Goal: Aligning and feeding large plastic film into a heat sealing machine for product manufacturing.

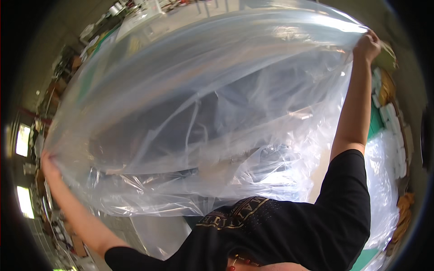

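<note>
A large clear plastic bag (217, 108) is stretched wide between my two raised, outspread arms. Its mouth bows open in a long curve, and loose crinkled film hangs in folds close to my chest. My right hand (367, 46), high at the right, is closed on one corner of the film. At the far left, my left hand (49, 166) pinches the opposite edge, a little blurred. Most of what lies behind the bag shows only dimly through it.
More clear plastic film (381, 180) lies in a heap at the right over a green surface (375, 122). White packages (394, 135) stand in a row beyond it. Cluttered goods (58, 90) line the left side, near bright windows (23, 140).
</note>
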Motion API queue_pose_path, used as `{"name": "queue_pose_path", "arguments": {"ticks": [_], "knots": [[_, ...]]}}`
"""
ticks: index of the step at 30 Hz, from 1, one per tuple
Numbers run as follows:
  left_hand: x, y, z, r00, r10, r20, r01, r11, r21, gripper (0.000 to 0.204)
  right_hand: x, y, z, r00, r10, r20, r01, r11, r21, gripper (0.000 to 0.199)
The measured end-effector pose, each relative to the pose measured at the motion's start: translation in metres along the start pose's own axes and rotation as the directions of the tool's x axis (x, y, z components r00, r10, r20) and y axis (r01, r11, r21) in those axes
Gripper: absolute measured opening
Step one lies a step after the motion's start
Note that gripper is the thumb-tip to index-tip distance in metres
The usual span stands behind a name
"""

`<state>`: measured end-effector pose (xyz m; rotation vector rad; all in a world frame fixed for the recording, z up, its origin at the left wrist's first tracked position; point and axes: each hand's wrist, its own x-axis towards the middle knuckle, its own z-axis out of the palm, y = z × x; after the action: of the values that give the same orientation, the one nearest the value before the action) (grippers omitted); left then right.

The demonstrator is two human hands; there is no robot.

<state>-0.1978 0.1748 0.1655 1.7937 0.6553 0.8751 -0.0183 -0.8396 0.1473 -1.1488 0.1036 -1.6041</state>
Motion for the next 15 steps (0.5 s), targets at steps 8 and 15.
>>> {"name": "queue_pose_path", "arguments": {"ticks": [8,15], "knots": [[-0.124,-0.049,0.189,0.885,0.054,-0.463,0.249,0.785,0.567,0.020,-0.119,0.132,-0.030,0.922,0.198,0.333,0.142,0.626,-0.766,0.028],[-0.113,-0.108,0.229,0.911,0.011,-0.412,0.228,0.820,0.525,0.018,-0.126,0.169,-0.017,0.874,0.338,0.350,0.174,0.454,-0.874,0.027]]}}
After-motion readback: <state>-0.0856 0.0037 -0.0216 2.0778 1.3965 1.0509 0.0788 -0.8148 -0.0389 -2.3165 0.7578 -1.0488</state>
